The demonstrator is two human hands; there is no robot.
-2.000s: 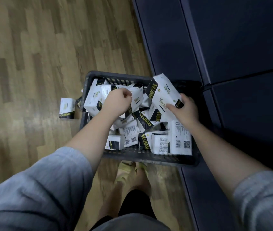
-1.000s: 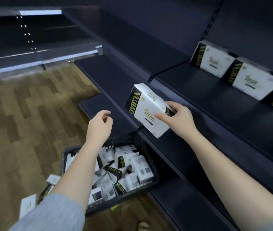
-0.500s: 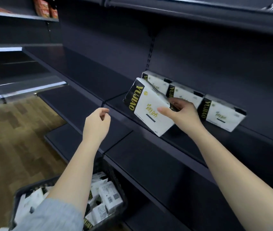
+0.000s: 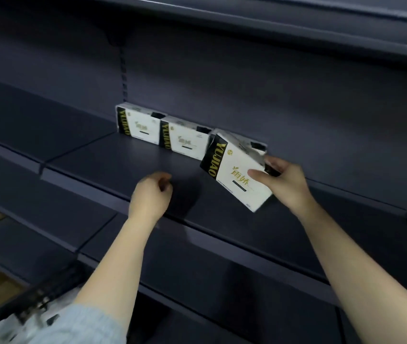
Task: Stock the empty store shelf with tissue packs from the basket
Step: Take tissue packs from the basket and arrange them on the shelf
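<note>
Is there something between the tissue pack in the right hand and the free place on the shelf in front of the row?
Nothing visible stands in the way. The right hand holds the tilted tissue pack over bare shelf, just in front of the third standing pack. The left hand holds nothing and hovers lower left, off that path.

Dark shelf [image 4: 128, 160]: 2 tissue packs [image 4: 139, 127] upright at back.

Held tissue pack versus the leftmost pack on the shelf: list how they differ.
The held tissue pack is tilted and gripped by the right hand; the leftmost pack stands upright, untouched. The held tissue pack is out near the front of the shelf; the leftmost pack stands against the back panel. Both are white with a black YUJIAO side band.
</note>
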